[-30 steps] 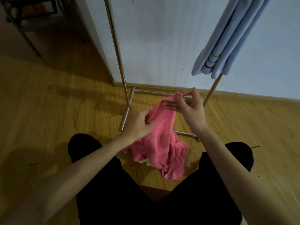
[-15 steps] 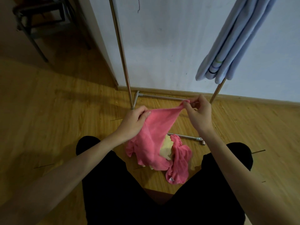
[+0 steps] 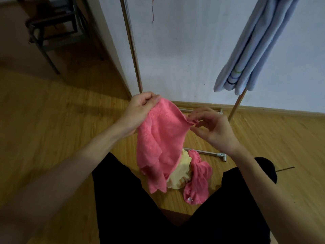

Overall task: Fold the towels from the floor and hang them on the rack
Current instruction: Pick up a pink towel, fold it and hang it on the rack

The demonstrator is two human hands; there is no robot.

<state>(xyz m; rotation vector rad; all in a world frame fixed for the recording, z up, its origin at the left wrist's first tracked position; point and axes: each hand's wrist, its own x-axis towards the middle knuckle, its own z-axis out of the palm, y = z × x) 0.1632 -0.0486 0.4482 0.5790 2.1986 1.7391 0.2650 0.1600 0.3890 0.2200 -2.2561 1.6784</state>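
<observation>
A pink towel (image 3: 161, 138) hangs in the air between my hands. My left hand (image 3: 140, 107) grips its upper left corner. My right hand (image 3: 209, 125) pinches the upper right edge between thumb and fingertips. On the floor below lie a yellow towel (image 3: 179, 175) and a second pink towel (image 3: 198, 180), crumpled together between my knees. The metal rack (image 3: 131, 44) stands against the white wall, and a folded light blue towel (image 3: 246, 50) hangs from it at the upper right.
The rack's base bars (image 3: 209, 153) lie on the wooden floor just beyond the pile. A dark chair or stool (image 3: 51, 27) stands at the upper left. My legs in black trousers (image 3: 123, 199) frame the pile.
Both hands have risen and lifted the pink towel clear of the pile. The left hand moved up and left, spreading the top edge. The yellow towel and a second pink one now show.
</observation>
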